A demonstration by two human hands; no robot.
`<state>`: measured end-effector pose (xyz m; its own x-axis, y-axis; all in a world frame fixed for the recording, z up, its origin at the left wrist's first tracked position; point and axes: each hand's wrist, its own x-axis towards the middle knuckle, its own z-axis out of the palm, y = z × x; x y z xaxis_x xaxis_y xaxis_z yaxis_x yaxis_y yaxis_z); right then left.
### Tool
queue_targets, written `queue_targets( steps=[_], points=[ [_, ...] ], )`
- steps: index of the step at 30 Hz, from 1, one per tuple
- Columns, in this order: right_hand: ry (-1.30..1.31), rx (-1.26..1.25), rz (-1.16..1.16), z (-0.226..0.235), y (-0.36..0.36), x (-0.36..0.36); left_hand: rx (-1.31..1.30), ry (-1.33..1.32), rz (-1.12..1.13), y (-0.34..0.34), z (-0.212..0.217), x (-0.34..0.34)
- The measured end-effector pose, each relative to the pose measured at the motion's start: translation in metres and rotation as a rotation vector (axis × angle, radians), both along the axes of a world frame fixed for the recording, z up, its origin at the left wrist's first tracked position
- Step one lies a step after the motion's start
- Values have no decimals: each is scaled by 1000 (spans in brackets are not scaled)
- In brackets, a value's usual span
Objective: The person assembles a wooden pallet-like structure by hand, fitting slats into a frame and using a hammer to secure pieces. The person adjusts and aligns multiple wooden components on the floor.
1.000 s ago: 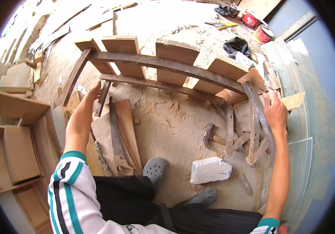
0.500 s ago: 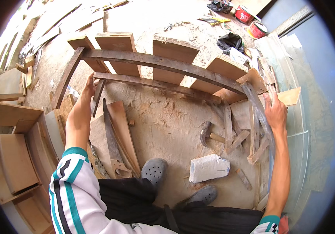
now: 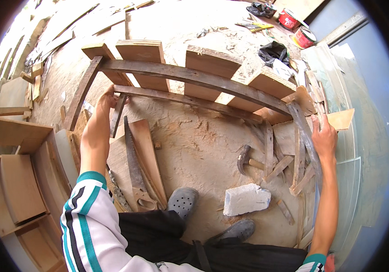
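A slatted wooden frame (image 3: 190, 75) with dark rails, paler plywood slats and legs at both ends spans the view in front of me. My left hand (image 3: 112, 97) is closed round its left end, where the nearer rail meets a short leg; some fingers are hidden behind the wood. At the other end, my right hand (image 3: 325, 137) grips the last slat beside the grey right leg (image 3: 304, 129), thumb on top. Below the frame, a handsaw (image 3: 135, 163) leans over boards on the left, and a claw hammer (image 3: 245, 159) lies on the right.
A white block (image 3: 247, 200) rests near my feet. Wood offcuts (image 3: 279, 168) are heaped by the right leg. Glass sheets (image 3: 346, 199) lean along the right, and a wooden cabinet (image 3: 22, 181) stands at left. Paint cans (image 3: 304, 37) and a black bag (image 3: 273, 53) lie farther off.
The whole view has shifted slightly, so the scene sits a little farther right. More of my left hand's fingers show past the short leg. Both hands stay on the frame.
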<state>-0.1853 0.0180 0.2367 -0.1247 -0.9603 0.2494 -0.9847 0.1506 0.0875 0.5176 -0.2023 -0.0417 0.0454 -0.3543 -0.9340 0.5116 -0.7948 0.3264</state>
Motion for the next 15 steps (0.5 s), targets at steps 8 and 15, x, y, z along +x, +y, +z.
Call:
queue_targets(
  steps=[8,15],
  points=[
    [-92,5,33,-4,-14,22,-505,-53,220,33,-29,55],
    [-1,1,-94,1,-4,22,-370,-478,-153,37,-51,33]
  ],
)
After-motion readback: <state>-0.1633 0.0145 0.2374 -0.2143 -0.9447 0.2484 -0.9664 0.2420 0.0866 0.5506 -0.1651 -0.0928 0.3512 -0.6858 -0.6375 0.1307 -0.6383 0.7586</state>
